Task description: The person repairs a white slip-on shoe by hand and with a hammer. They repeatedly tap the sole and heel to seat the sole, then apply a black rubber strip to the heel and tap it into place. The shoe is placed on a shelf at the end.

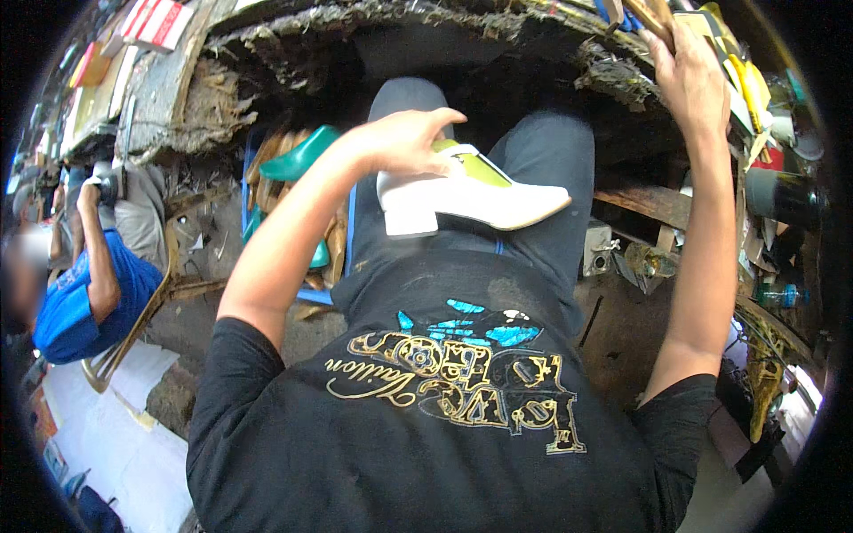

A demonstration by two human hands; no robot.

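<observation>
A white block-heeled shoe (480, 197) lies sideways across my lap, its toe to the right and its heel to the left. Yellow-green material (484, 167) shows in its opening; I cannot tell whether that is a last or lining. My left hand (409, 144) grips the shoe from above near the heel, with the thumb side toward the opening. My right hand (695, 84) is stretched out to the bench at the upper right. Its fingers are closed round a brown wooden handle (656, 19), whose far end runs out of view.
A ragged-edged bench (213, 102) runs along the far side. Green shoe lasts (300, 155) fill a blue-edged container left of my legs. Yellow-handled tools (753, 93) lie by my right hand. A person in a blue shirt (105, 293) sits at the left. Wood scraps (644, 202) lie to the right.
</observation>
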